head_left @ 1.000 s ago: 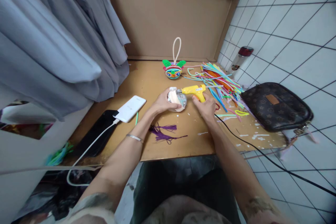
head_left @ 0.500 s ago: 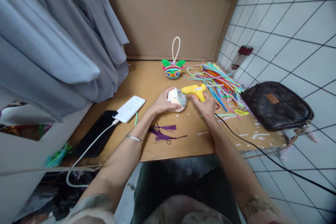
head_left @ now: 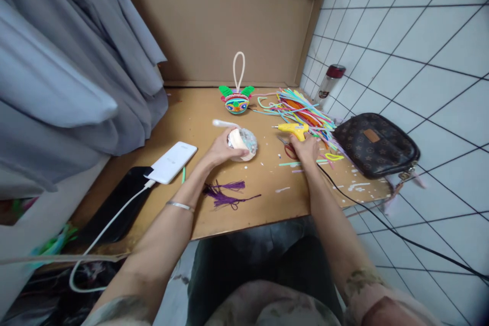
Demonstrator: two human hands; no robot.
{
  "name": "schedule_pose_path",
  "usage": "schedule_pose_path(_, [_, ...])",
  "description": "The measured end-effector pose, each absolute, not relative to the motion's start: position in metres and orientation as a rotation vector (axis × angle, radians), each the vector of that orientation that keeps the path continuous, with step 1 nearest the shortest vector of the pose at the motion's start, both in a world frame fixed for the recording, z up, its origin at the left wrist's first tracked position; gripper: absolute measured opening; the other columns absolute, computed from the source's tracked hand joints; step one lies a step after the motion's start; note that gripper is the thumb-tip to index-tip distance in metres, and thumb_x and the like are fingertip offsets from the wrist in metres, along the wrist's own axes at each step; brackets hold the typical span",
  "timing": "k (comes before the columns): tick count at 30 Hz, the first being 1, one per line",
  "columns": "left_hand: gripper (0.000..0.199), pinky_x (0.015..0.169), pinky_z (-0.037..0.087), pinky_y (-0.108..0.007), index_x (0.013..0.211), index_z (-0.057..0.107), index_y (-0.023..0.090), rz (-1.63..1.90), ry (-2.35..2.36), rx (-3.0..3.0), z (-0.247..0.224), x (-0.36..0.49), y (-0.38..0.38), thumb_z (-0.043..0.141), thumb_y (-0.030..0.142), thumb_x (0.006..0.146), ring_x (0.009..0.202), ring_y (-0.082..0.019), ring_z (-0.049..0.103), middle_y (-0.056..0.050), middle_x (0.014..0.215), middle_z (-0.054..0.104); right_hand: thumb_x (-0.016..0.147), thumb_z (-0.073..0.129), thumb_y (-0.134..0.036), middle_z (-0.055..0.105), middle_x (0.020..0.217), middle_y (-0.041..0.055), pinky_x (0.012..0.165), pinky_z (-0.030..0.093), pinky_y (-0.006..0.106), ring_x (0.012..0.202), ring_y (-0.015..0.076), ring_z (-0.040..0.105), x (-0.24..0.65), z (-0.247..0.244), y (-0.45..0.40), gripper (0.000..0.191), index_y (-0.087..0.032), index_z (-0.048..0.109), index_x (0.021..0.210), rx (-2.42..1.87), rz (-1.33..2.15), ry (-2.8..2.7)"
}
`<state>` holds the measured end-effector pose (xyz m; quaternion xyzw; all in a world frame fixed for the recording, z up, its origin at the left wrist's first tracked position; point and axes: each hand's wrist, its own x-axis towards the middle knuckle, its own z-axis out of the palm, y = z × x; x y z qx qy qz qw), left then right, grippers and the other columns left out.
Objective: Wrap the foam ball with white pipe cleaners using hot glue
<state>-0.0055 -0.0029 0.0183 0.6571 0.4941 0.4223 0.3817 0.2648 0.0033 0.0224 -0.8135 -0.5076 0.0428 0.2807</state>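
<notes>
While the left hand (head_left: 223, 148) grasps the round piece (head_left: 249, 142) by its pale band, the right hand (head_left: 306, 148) grips the glue gun (head_left: 293, 128), nozzle (head_left: 275, 127) toward the left. Careful handling keeps the possibly hot tip off those left fingers and above the scissors (head_left: 289, 151) beside the right hand.

Soft, dim light with faint shadows; edges stretched and slightly blurred.

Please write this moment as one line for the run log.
left hand: holds pale round craft piece | right hand: holds yellow plastic glue gun, nozzle apart from piece | on table: purple thread tassels
</notes>
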Motion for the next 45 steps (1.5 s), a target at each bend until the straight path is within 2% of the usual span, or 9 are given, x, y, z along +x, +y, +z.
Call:
schedule_pose_path(7, [0.089,0.103,0.052,-0.043,0.128,0.058,0.015,1.064,1.280,1.708,0.022,-0.005,-0.005,0.085,0.044,0.048,0.111,-0.029,0.063,-0.010,0.121,0.067,0.085,0.062,-0.057,0.078,0.103,0.0142,0.083,0.051,0.038,0.103,0.0322,0.070,0.256,0.022,-0.003,0.048,-0.021,0.077,0.112,-2.260,0.108,-1.551])
schedule_pose_path(14, [0.087,0.102,0.052,-0.041,0.127,0.057,0.016,1.074,1.262,1.710,0.020,-0.006,-0.003,0.085,0.043,0.050,0.111,-0.028,0.063,-0.010,0.123,0.067,0.087,0.060,-0.052,0.077,0.105,0.0168,0.082,0.050,0.038,0.103,0.0331,0.070,0.257,0.021,0.000,0.048,-0.017,0.074,0.117,-2.275,0.055,-1.425])
schedule_pose_path(23, [0.091,0.108,0.049,-0.044,0.129,0.056,0.013,1.090,1.256,1.657,0.019,-0.005,-0.005,0.086,0.041,0.048,0.116,-0.030,0.063,-0.014,0.127,0.065,0.082,0.061,-0.057,0.077,0.101,0.0179,0.076,0.050,0.039,0.096,0.0342,0.071,0.268,0.013,0.009,0.048,-0.017,0.078,0.102,-2.190,0.119,-1.351])
schedule_pose_path(27, [0.084,0.105,0.052,-0.044,0.128,0.057,0.016,1.099,1.246,1.684,0.021,-0.005,-0.006,0.085,0.038,0.052,0.115,-0.030,0.063,-0.013,0.127,0.066,0.082,0.060,-0.053,0.074,0.107,0.0223,0.084,0.049,0.044,0.101,0.0361,0.069,0.268,0.011,0.008,0.049,-0.013,0.077,0.103,-2.240,0.071,-1.415])
schedule_pose_path(31, [0.091,0.108,0.050,-0.043,0.132,0.055,0.013,1.088,1.289,1.702,0.022,-0.004,-0.007,0.085,0.039,0.051,0.119,-0.030,0.062,-0.014,0.130,0.064,0.087,0.054,-0.050,0.068,0.116,0.0260,0.097,0.041,0.053,0.111,0.0388,0.062,0.269,0.006,0.007,0.050,-0.008,0.076,0.104,-2.166,-0.103,-1.485])
schedule_pose_path(34, [0.095,0.108,0.050,-0.042,0.134,0.054,0.012,1.073,1.291,1.670,0.022,-0.004,-0.007,0.085,0.041,0.050,0.117,-0.029,0.062,-0.014,0.130,0.064,0.086,0.053,-0.045,0.067,0.115,0.0214,0.100,0.037,0.054,0.114,0.0368,0.057,0.268,0.001,0.006,0.044,-0.011,0.073,0.106,-1.978,-0.250,-1.555])
schedule_pose_path(39, [0.092,0.105,0.050,-0.044,0.132,0.055,0.014,1.100,1.268,1.658,0.021,-0.003,-0.006,0.086,0.041,0.050,0.112,-0.029,0.063,-0.011,0.126,0.066,0.086,0.052,-0.034,0.068,0.101,0.0112,0.094,0.042,0.044,0.101,0.0277,0.060,0.258,-0.006,0.006,0.031,-0.018,0.069,0.106,-1.511,-0.198,-1.675])
schedule_pose_path(42, [0.090,0.102,0.052,-0.042,0.131,0.056,0.013,1.116,1.269,1.682,0.020,-0.001,-0.006,0.086,0.040,0.051,0.110,-0.028,0.064,-0.011,0.123,0.066,0.088,0.052,-0.035,0.066,0.089,0.0065,0.086,0.045,0.040,0.087,0.0237,0.060,0.241,-0.001,0.001,0.035,-0.018,0.066,0.115,-1.232,-0.102,-1.730])
schedule_pose_path(45, [0.085,0.100,0.053,-0.042,0.129,0.057,0.012,1.120,1.263,1.709,0.019,0.001,-0.006,0.085,0.038,0.053,0.108,-0.027,0.065,-0.011,0.120,0.067,0.091,0.054,-0.039,0.066,0.094,0.0054,0.084,0.047,0.040,0.086,0.0227,0.059,0.213,0.021,-0.009,0.047,-0.022,0.058,0.135,-1.047,-0.089,-1.803])
